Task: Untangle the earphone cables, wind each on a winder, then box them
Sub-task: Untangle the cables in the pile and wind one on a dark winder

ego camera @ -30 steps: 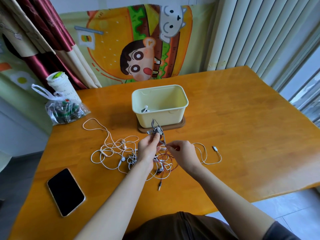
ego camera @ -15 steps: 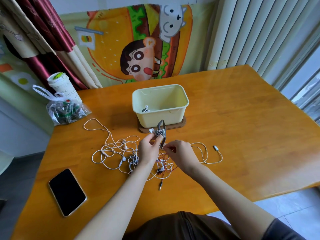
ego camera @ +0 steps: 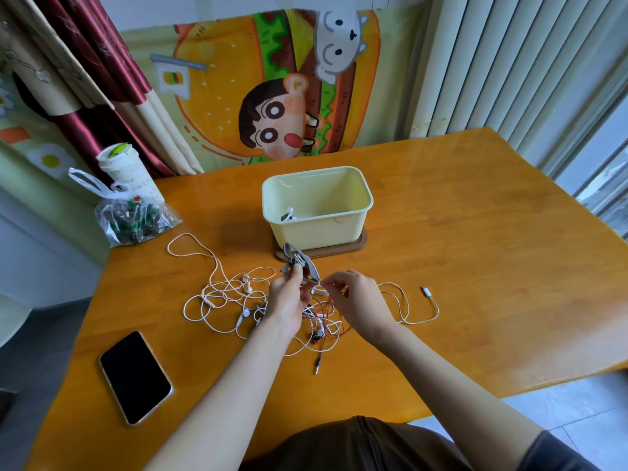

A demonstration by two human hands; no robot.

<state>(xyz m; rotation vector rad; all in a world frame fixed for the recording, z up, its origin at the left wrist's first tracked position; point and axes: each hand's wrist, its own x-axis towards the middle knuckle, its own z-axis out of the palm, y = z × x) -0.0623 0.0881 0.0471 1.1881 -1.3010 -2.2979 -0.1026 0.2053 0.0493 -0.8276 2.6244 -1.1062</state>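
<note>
Near edge: a dark brown garment (ego camera: 356, 443) fills the bottom of the view, cut off by the frame. Both bare forearms cross the near edge of the orange wooden surface (ego camera: 475, 232). A black rectangular smartphone (ego camera: 136, 377) lies face up near the near-left edge, well apart from the hands.

Centre: a tangle of white and red earphone cables (ego camera: 224, 297) spreads over the surface, with a metal jack plug (ego camera: 317, 368) trailing toward the viewer. The left hand (ego camera: 285, 300) is above the tangle and grips a grey flat winder (ego camera: 302, 261) between thumb and fingers. The right hand (ego camera: 356, 300) is just beside it, its fingertips pinching a strand of the tangle at the winder's lower end. The strand's colour is hard to make out, and the hands hide the middle of the tangle. A white cable with a small connector (ego camera: 427, 291) loops out to the right. Beyond that loop, bare wood runs to the right edge.

Far: a cream rectangular plastic box (ego camera: 316, 232) stands on a brown flat tray (ego camera: 362, 242), just behind the winder. One wound white earphone (ego camera: 288, 215) lies in the box's left corner, partly hidden by the wall. A clear knotted plastic bag (ego camera: 136, 219) and a white paper cup (ego camera: 119, 164) sit at the far-left edge; the bag's contents are unclear. Behind them hang a cartoon-printed cloth (ego camera: 272, 96) and a dark red curtain (ego camera: 85, 62).

Change from half a second ago: the winder, then nearly upright, now leans with its top to the left. The hands, the tangle and the box keep their places.
</note>
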